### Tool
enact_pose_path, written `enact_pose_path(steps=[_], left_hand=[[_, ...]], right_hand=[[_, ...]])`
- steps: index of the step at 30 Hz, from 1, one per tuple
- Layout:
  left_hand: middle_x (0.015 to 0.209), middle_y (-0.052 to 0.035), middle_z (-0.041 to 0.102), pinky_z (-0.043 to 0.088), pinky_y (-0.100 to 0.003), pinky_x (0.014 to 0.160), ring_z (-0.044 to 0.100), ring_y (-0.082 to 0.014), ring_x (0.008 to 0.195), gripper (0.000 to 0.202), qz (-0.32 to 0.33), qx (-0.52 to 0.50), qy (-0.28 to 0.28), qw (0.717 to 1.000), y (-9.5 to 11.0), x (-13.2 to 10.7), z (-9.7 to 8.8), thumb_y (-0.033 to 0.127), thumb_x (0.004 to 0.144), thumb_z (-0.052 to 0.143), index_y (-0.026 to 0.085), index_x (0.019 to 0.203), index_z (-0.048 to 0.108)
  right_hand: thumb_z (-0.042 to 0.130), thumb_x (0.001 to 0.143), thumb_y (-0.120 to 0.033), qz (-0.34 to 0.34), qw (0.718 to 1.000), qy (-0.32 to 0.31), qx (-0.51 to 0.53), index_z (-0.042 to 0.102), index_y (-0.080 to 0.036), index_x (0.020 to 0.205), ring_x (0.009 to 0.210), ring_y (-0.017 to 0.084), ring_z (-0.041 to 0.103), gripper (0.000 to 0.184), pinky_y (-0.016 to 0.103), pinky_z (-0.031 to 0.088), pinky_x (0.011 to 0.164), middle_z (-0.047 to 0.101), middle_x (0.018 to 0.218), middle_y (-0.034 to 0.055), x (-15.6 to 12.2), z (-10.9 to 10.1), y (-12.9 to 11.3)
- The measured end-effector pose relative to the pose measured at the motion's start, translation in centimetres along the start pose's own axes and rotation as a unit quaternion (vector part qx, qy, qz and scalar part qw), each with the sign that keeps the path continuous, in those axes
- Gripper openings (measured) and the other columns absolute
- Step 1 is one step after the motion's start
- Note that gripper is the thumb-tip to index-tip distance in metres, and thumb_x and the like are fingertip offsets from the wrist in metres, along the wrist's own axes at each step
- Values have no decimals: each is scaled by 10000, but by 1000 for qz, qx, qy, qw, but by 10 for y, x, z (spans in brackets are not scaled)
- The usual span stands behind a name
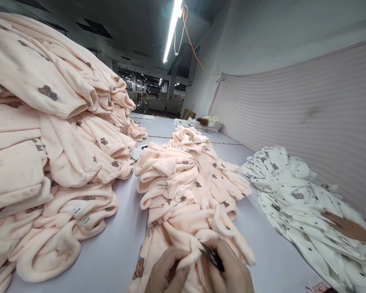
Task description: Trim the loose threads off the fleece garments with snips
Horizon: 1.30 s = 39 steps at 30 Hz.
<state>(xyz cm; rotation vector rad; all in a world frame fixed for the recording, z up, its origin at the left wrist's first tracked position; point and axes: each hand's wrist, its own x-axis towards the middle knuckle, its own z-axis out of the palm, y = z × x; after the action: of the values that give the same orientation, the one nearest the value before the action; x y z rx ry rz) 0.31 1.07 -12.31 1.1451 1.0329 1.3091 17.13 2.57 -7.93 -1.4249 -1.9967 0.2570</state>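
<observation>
At the bottom centre, my left hand [167, 272] is closed on a fold of a pink fleece garment [158, 244] printed with small brown bears. My right hand [232, 268] grips a small pair of black thread snips [212, 257], its blades pointing up and left against the fabric beside my left fingers. Beyond my hands, more of the same pink fleece [198, 179] lies in a loose, crumpled heap on the table. The exact spot where the blade tips meet the cloth is hard to make out.
A tall stack of pink bear-print garments [64, 150] stands at the left. On the right lies a pile of white dotted fleece [280, 195], with another person's hand [344, 226] on it. Folded cloths [212, 123] sit at the far end of the pale table [103, 260]. A striped sheet [293, 101] covers the wall.
</observation>
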Motion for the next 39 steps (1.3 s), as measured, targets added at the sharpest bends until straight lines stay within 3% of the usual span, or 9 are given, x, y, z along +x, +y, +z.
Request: enact_pose_path(steps=[4, 6, 9, 12, 18, 25, 30, 35, 39], left_hand=[[581, 13, 553, 397, -235, 607, 499, -130, 584, 311, -177, -248, -50, 951, 9, 9, -2, 460, 734, 698, 149, 730, 680], [609, -11, 607, 423, -253, 647, 553, -153, 627, 263, -202, -339, -53, 917, 15, 12, -2, 402, 708, 741, 145, 739, 697], [660, -47, 657, 441, -293, 702, 601, -195, 690, 255, -207, -382, -59, 899, 20, 14, -1, 382, 688, 759, 137, 738, 710], [656, -49, 656, 433, -295, 693, 595, -196, 678, 310, -204, -356, -54, 910, 20, 15, -2, 415, 656, 774, 126, 748, 709], [531, 28, 497, 313, -208, 515, 407, -92, 515, 357, -222, -296, -73, 926, 19, 16, -10, 464, 645, 769, 124, 640, 661], [592, 28, 442, 294, -201, 529, 335, -94, 570, 367, -193, -236, -95, 948, 22, 16, -16, 476, 699, 720, 132, 619, 620], [629, 22, 466, 325, -204, 550, 354, -97, 582, 332, -182, -207, -131, 952, 27, 16, -22, 465, 771, 650, 134, 737, 657], [681, -2, 589, 413, -232, 639, 521, -130, 654, 250, -115, -196, -93, 969, 34, 38, -22, 374, 849, 581, 150, 786, 673], [710, -23, 659, 438, -289, 773, 597, -187, 773, 200, -97, -205, -78, 971, 19, 70, -15, 308, 802, 622, 123, 743, 670]], right_hand=[[524, 829, -265, 50, 998, 14, -21, 495, -234, 717, 601, 164, 568, 120, 253, 424, 576, 582, 640, -31, 11, 3, 1], [555, 817, -268, 53, 998, -20, -7, 515, -231, 701, 615, 164, 574, 128, 243, 423, 572, 594, 646, -29, 11, 3, 2], [612, 792, -318, 9, 997, -58, 45, 623, -256, 861, 712, 178, 622, 93, 241, 462, 620, 657, 783, -12, 6, -2, 0], [587, 826, -318, -27, 995, -78, 54, 640, -285, 990, 784, 178, 644, 175, 239, 485, 669, 680, 871, -4, 6, -7, -5], [563, 858, -331, -27, 997, -61, 47, 667, -287, 934, 774, 175, 659, 136, 221, 503, 651, 696, 846, 2, 9, -9, -8], [520, 891, -332, -79, 997, -19, -9, 647, -297, 1017, 781, 173, 679, 183, 226, 525, 649, 702, 898, 7, 2, -7, -11], [483, 910, -345, -104, 991, -25, -82, 644, -249, 996, 703, 202, 662, 206, 281, 509, 602, 699, 890, 43, 1, -5, -16], [489, 910, -331, -35, 999, 0, 20, 637, -272, 1009, 847, 184, 672, 187, 234, 517, 671, 705, 931, 19, 4, -8, -20], [520, 865, -397, -62, 996, -59, 27, 608, -285, 1023, 719, 170, 692, 213, 208, 520, 610, 713, 862, -16, -17, 23, -27]])
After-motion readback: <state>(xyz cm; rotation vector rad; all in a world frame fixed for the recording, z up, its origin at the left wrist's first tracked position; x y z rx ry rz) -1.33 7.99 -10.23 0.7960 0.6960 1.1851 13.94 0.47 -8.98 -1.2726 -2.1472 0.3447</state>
